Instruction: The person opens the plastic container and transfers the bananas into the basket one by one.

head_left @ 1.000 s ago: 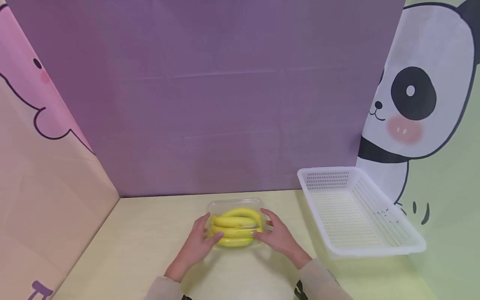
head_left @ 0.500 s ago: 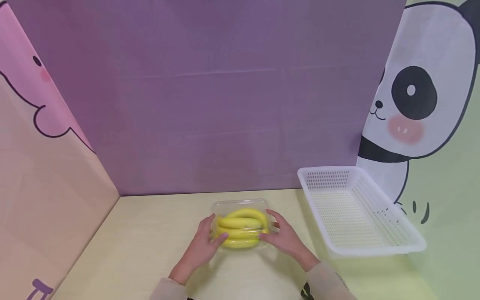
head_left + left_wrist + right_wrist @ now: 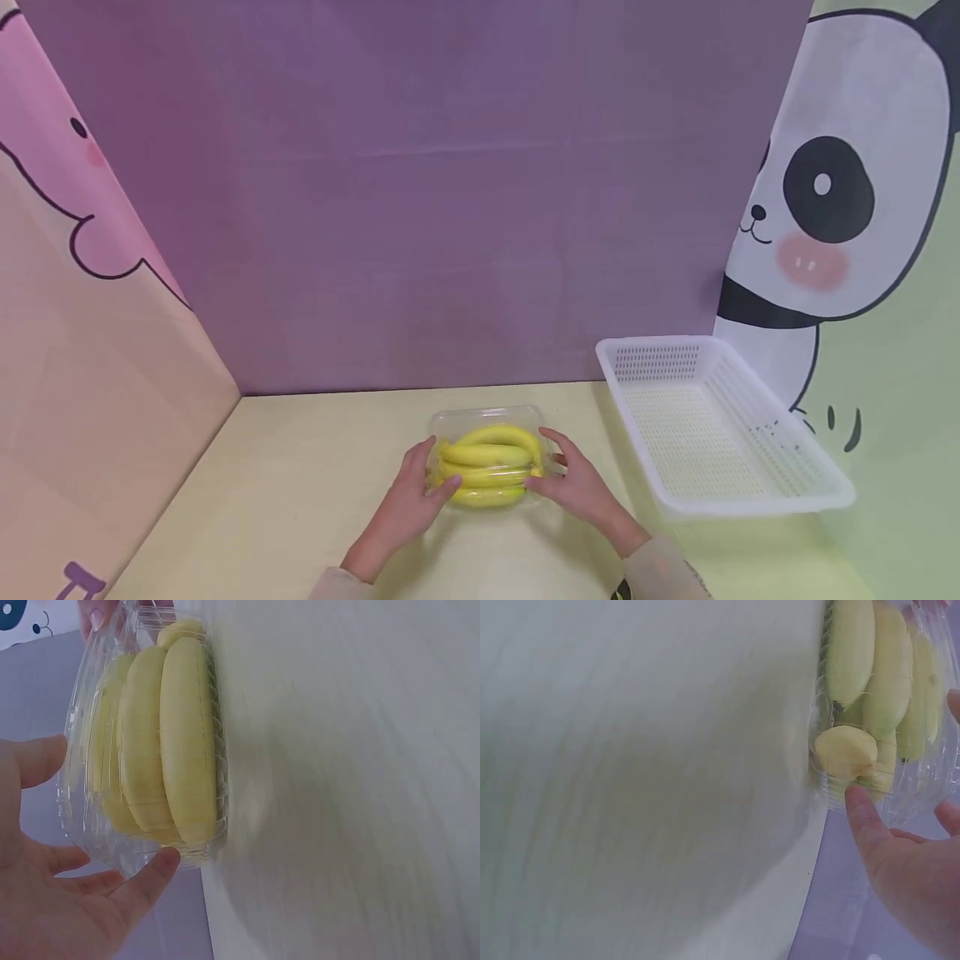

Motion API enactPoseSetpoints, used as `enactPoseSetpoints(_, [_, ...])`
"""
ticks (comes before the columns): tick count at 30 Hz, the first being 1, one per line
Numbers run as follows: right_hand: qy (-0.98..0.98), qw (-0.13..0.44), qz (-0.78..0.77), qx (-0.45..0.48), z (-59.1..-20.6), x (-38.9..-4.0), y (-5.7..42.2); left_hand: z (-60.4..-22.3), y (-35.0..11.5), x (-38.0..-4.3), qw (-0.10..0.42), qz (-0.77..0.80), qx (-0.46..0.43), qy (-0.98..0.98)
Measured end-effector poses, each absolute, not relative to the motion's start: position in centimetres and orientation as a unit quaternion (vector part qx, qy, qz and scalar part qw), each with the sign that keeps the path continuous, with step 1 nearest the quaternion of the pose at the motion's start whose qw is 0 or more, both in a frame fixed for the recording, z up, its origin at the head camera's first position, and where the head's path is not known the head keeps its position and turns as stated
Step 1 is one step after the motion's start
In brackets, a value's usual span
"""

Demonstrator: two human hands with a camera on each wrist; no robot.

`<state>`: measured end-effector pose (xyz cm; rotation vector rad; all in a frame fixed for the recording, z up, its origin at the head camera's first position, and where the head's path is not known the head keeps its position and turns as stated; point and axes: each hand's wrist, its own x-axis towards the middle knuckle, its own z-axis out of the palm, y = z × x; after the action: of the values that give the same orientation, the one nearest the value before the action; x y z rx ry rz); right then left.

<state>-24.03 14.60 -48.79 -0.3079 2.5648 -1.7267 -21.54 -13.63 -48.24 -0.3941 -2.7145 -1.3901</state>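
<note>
The left hand (image 3: pixel 408 502) and right hand (image 3: pixel 583 493) are apart, each gripping one end of a clear plastic box (image 3: pixel 487 413) at the lower centre of the head view. Yellow bananas (image 3: pixel 486 456) (several, packed close) lie inside. A white basket (image 3: pixel 757 505) sits lower right, a printed panda (image 3: pixel 757 258) above it.

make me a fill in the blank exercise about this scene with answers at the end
A clear box of yellow ____ is between the left hand and the right hand.
In the head view, the white basket is to the box's ____.
The black-and-white animal drawn on the right wall is a ____.
Missing words: bananas; right; panda.
</note>
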Motion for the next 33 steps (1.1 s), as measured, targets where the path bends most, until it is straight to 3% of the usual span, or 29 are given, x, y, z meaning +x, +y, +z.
enactPoseSetpoints(33, [0.817,0.013,-0.568,-0.104,-49.1,-22.5,16.0,-48.1,-12.5,-20.1,0.037,-0.434,-0.135,-0.890])
